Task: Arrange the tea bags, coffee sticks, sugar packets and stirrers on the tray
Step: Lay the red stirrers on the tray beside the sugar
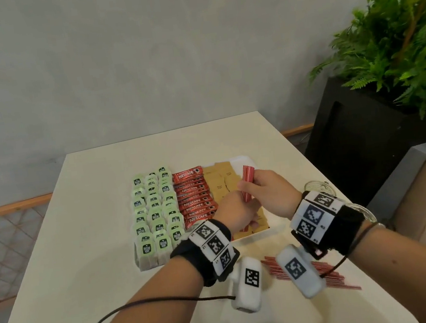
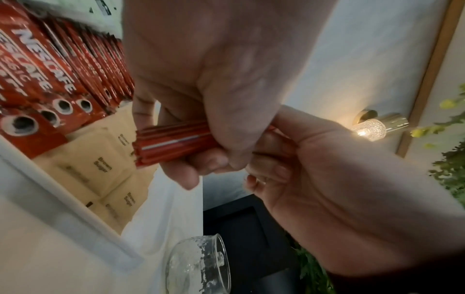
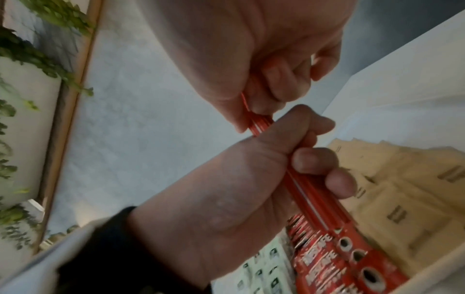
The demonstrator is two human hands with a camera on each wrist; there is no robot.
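on a white table (image 1: 87,228) by a grey wall, the left hand (image 1: 235,213) and right hand (image 1: 269,190) both clutch a stirrer bundle (image 1: 247,182) above the tray (image 1: 243,159), looks like squaring it up, next laying it beside the sugar packets (image 1: 220,184).

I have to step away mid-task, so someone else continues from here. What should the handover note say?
Left hand and right hand: both grip one bundle of red stirrers, held above the tray's right side.
On the tray: green tea bags in rows at the left, red coffee sticks next, brown sugar packets beside them.
Done: tea, coffee and sugar look laid out.
Left: set the held bundle on the bare right part of the tray, then likely gather the loose stirrers lying on the table near the person.
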